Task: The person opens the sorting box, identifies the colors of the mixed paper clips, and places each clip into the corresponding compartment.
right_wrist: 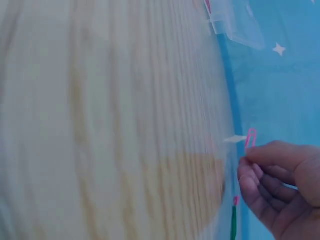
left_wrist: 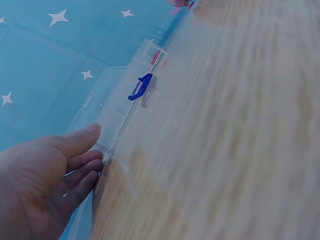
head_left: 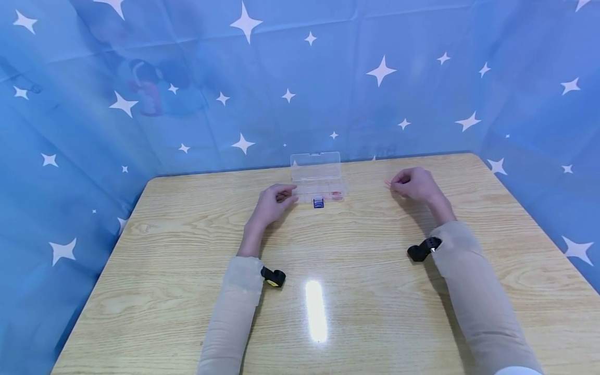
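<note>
A clear plastic compartment box (head_left: pixel 320 189) stands with its lid (head_left: pixel 316 165) raised at the back of the table. At the box's left end is my left hand (head_left: pixel 275 202), thumb and fingers spread loosely and fingertips right at the box's corner (left_wrist: pixel 103 147). Off to the right of the box, my right hand (head_left: pixel 415 184) pinches a pink paper clip (right_wrist: pixel 251 136) between thumb and forefinger, its looped end sticking out. A small blue open-framed piece (head_left: pixel 319 202) is at the box's front edge. Red pieces (head_left: pixel 336 195) lie in the box's right-hand compartment.
The wooden table (head_left: pixel 347 271) reaches back to a blue star-patterned cloth (head_left: pixel 300 67). Below the right hand in the right wrist view, a thin green thing (right_wrist: pixel 233 222) with a pink tip shows near the table's edge.
</note>
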Demonstrator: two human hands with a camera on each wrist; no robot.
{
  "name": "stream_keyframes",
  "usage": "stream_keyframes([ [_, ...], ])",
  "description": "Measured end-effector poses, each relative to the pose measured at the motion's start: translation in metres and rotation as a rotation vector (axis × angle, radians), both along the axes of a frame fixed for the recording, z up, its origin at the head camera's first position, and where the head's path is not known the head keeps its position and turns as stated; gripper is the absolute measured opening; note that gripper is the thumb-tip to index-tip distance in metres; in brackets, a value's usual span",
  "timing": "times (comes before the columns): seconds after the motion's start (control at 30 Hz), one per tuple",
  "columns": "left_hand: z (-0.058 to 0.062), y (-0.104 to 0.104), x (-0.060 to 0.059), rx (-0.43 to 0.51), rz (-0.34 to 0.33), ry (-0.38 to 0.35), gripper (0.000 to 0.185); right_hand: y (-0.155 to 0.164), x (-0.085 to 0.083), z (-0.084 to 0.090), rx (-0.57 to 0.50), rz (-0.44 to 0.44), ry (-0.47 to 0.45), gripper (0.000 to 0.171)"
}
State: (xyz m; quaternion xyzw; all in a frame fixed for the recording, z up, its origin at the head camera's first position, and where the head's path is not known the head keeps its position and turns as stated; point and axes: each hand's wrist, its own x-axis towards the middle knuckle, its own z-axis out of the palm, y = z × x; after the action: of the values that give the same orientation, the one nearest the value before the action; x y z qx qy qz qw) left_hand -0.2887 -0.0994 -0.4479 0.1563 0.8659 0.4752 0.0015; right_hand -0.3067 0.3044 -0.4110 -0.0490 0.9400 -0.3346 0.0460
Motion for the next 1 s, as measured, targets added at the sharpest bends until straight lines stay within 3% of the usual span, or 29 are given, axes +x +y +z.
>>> stream_keyframes([
  [0.53,-0.001,0.0,-0.001,0.011,-0.001,-0.009,0.038,-0.029,-0.003,0.012,0.004,0.072,0.096,0.02],
  [1.0,-0.001,-0.001,-0.001,0.009,-0.004,-0.016,0.038,-0.063,-0.006,0.02,-0.032,0.14,0.095,0.017],
])
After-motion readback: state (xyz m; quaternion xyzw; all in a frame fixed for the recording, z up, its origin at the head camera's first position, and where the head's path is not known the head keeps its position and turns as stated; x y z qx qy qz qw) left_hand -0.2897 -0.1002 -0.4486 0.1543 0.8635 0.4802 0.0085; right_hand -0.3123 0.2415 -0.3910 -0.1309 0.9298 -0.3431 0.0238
